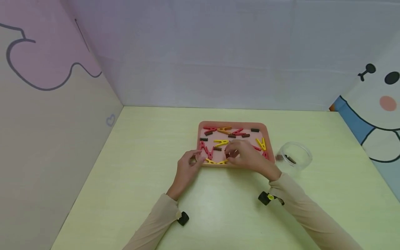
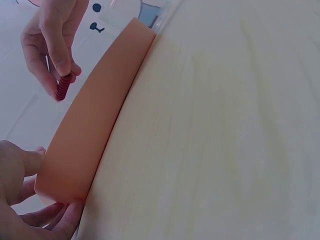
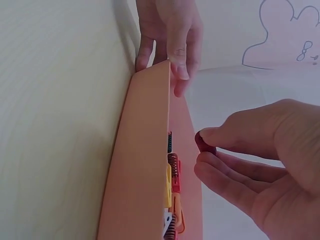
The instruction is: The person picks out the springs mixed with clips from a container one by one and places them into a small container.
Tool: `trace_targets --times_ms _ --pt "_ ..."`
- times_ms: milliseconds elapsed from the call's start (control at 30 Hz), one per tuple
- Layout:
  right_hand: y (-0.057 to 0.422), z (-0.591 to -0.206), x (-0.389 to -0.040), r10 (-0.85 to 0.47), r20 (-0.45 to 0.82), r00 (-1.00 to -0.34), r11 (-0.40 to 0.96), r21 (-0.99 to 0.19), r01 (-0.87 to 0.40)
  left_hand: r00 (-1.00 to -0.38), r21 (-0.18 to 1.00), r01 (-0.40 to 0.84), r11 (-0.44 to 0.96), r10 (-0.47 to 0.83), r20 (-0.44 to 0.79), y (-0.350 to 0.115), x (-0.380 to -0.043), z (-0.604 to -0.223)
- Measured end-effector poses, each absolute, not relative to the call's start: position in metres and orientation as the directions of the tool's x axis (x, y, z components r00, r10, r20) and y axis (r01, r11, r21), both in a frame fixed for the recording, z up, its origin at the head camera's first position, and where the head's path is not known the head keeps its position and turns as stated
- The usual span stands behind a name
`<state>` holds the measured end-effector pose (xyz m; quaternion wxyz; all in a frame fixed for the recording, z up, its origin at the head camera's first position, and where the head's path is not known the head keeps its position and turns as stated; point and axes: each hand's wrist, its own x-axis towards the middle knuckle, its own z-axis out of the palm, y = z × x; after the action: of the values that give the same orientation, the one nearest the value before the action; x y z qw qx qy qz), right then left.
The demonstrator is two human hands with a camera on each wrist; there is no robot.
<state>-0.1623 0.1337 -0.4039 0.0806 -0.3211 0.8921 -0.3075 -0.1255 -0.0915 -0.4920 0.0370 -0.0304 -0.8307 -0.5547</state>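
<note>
The pink-orange tray (image 1: pixel 269 143) sits on a pale, faintly grained table (image 1: pixel 140 156), with red, yellow and orange clips (image 1: pixel 263 147) and dark springs (image 1: pixel 255 130) inside it. The left hand's (image 1: pixel 186 166) grip clasps the tray's near left corner. Above the tray's near side, the right hand's (image 1: pixel 247 154) grip pinches a dark red spring (image 2: pixel 63 86). Just right of the tray is a clear round container (image 1: pixel 304 149). Behind the tray rises a pale, lightly creased wall (image 1: pixel 203 69); well left, a blue heart outline (image 1: pixel 110 120) marks the side wall (image 1: pixel 62 132).
</note>
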Motion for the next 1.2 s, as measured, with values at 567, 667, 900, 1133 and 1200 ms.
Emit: trace_targets --times_ms 567,667,900,1133,1200 --pt "0.154 -0.392 -0.153 -0.591 0.114 -0.799 0.603 -0.596 -0.531 -0.994 0.921 0.104 0.376 0.012 0.107 -0.092 -0.125 -0.492" --pt "0.158 -0.389 -0.152 -0.589 0.121 -0.799 0.600 -0.596 -0.533 -0.993 0.920 0.110 0.377 0.013 0.114 -0.092 -0.124 -0.491" --pt "0.166 -0.382 -0.150 -0.592 0.141 -0.794 0.594 -0.589 -0.548 -0.992 0.919 0.120 0.375 0.014 0.123 -0.092 -0.123 -0.490" --pt "0.175 -0.376 -0.146 -0.572 0.133 -0.810 0.640 -0.545 -0.541 -0.990 0.915 0.132 0.381 0.008 0.140 -0.092 -0.123 -0.491" --pt "0.178 -0.374 -0.145 -0.567 0.137 -0.812 0.642 -0.544 -0.540 -0.991 0.913 0.127 0.388 0.005 0.136 -0.091 -0.123 -0.492"
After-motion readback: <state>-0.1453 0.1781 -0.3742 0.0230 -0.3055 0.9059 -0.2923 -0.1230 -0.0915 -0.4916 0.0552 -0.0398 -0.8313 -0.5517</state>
